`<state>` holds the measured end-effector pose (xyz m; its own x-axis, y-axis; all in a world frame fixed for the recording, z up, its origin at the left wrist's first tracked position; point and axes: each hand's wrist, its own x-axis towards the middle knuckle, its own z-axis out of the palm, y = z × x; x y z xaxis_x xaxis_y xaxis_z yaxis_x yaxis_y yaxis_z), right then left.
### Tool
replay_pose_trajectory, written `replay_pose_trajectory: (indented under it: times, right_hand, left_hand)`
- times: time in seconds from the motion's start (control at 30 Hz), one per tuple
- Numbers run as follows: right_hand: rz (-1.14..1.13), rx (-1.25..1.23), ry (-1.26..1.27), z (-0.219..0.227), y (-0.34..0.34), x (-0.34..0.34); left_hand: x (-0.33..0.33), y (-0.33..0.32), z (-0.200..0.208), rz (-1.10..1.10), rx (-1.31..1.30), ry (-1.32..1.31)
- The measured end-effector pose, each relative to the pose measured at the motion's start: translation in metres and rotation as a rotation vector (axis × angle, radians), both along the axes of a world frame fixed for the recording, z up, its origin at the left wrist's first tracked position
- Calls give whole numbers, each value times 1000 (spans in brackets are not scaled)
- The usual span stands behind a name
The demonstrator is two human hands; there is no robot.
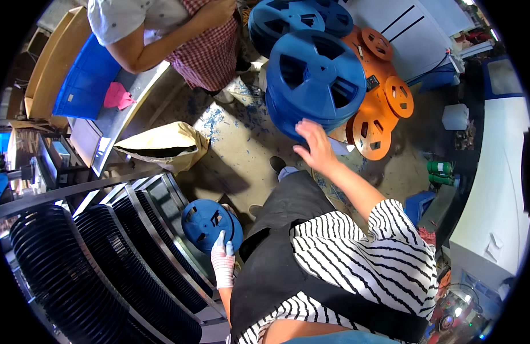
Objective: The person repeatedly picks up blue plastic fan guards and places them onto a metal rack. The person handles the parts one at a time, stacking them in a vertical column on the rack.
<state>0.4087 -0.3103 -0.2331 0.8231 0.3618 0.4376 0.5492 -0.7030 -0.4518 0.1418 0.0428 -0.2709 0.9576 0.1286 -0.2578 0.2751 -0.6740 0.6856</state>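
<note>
My left hand (223, 265), in a white and light-blue glove, grips a small blue reel (201, 225) by its edge, low beside my left leg. A second disc seems to lie behind that reel, mostly hidden. My bare right hand (318, 148) reaches forward with its fingers apart and nothing in it. Its fingertips are at the near rim of a stack of large blue reels (328, 71); whether they touch it I cannot tell. Beyond that stack stand more blue reels (285, 20), and orange reels (371, 135) lie to its right.
A metal rack (156, 215) on the left holds rows of black reels (58, 258). A pale yellow sack (187, 146) stands by a table with a blue bin (87, 80). Another person (205, 57) in a checked apron is ahead. White machine housing (494, 189) flanks the right.
</note>
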Motion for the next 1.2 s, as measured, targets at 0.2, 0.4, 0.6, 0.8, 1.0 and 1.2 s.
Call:
replay_pose_trajectory:
  times: [0.2,0.4,0.6,0.8,1.0,1.2]
  right_hand:
    - [-310,-55,550,4,44,153]
    - [-153,-452,804,-2,35,176]
    - [-124,-683,873,-4,23,176]
    - [-67,-451,1171,-40,20,194]
    - [-67,-244,1207,-45,12,187]
    - [0,-433,728,37,-16,134]
  left_hand:
    - [97,-66,23,-107,11,-60]
    - [112,-96,24,9,-33,-36]
    - [68,-98,5,186,42,-86]
    - [31,-103,-17,312,12,-45]
    - [43,-100,-18,239,14,-124]
    - [180,-122,38,-149,205,-277]
